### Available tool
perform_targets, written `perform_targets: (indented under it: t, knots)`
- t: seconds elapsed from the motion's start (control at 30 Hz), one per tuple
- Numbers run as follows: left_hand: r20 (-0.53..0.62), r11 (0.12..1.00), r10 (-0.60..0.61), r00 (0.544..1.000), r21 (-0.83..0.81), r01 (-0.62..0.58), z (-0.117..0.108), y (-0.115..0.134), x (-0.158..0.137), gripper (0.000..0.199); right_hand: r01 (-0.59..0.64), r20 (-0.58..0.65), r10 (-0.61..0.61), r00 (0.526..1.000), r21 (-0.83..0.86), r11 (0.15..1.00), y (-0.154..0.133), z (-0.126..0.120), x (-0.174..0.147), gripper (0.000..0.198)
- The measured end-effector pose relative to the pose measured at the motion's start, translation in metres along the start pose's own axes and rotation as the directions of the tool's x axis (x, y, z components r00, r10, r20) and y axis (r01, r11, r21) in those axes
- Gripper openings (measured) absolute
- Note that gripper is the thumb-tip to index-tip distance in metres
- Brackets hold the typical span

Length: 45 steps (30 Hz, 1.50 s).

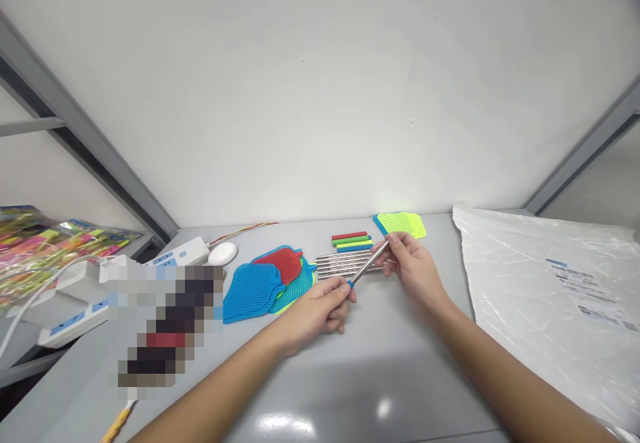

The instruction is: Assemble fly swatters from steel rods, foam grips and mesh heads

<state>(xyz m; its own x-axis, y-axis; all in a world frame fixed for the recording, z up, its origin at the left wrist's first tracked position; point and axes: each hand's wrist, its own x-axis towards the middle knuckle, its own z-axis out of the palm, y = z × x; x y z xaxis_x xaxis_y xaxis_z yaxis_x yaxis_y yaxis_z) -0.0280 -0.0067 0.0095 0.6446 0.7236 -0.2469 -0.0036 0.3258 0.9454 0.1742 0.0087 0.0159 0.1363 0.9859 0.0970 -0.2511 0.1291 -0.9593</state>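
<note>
A slim metal rod [369, 264] slants between my two hands above the table. My left hand [323, 306] is closed on its lower end, where a short blue piece shows at the fingertips. My right hand [411, 263] pinches the upper end. Just behind the hands lie several loose metal rods [327, 267], side by side and partly hidden. Beyond them sit coloured tubes, among them a red tube [349, 236] and a green tube [348, 242]. Perforated fly swatter heads lie left of my left hand: a blue head [253, 290] overlaps a red head [289, 264].
Near the wall, a yellow swatter head [407, 224] overlaps a blue one. A large white plastic package [540, 310] covers the right side. On the left are a power strip [75, 323], a round white disc [223, 253], a blurred-out item [173, 326] and colourful bagged goods [55, 250].
</note>
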Motion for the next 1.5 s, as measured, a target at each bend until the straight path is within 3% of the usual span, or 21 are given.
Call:
perform_targets:
  t: [0.17,0.6,0.73,0.87,0.97,1.03,1.17,1.27,1.4,1.5]
  knots:
    - [-0.013,1.000,0.012,1.000,-0.003,-0.012,-0.001,-0.004,0.001,0.031,-0.045,0.069,0.044,0.997,0.015,0.999,0.001,-0.004,0.002,0.031]
    - [-0.044,0.999,0.038,0.998,0.018,-0.037,0.001,-0.011,0.004,0.037,-0.076,0.086,0.078,0.993,-0.020,0.997,0.002,0.001,0.002,0.037]
    - [-0.032,0.997,0.073,0.997,0.026,-0.072,0.006,-0.012,0.006,0.036,-0.069,0.101,0.071,0.992,-0.028,0.997,0.002,0.001,0.002,0.036]
    - [0.032,0.999,0.013,0.999,-0.041,-0.012,0.007,-0.009,0.005,0.034,-0.078,0.092,0.080,0.993,-0.031,0.997,0.000,0.002,0.002,0.036]
    - [0.091,0.998,0.053,0.994,-0.030,-0.050,0.007,-0.006,0.002,0.035,-0.013,0.057,0.016,0.998,-0.064,0.998,-0.007,0.006,-0.001,0.035]
    - [0.098,0.994,0.083,0.992,0.068,-0.090,0.007,-0.004,0.000,0.037,0.060,0.045,-0.055,0.997,-0.124,0.990,-0.012,0.008,-0.006,0.033]
    - [0.074,0.942,0.149,0.986,0.293,-0.165,0.008,0.001,-0.003,0.036,0.241,0.166,-0.199,0.966,-0.294,0.925,-0.016,0.014,-0.021,0.024]
    - [0.058,0.924,0.221,0.973,0.306,-0.228,0.010,0.000,-0.003,0.027,0.355,0.269,-0.267,0.925,-0.370,0.859,-0.015,0.018,-0.033,0.018]
    - [-0.010,0.917,0.260,0.966,0.316,-0.243,0.016,-0.004,-0.002,0.022,0.412,0.296,-0.314,0.902,-0.374,0.831,-0.015,0.020,-0.044,0.014]
    - [-0.074,0.860,0.341,0.937,0.426,-0.280,0.021,-0.005,-0.003,0.019,0.451,0.302,-0.350,0.887,-0.401,0.797,-0.014,0.020,-0.047,0.012]
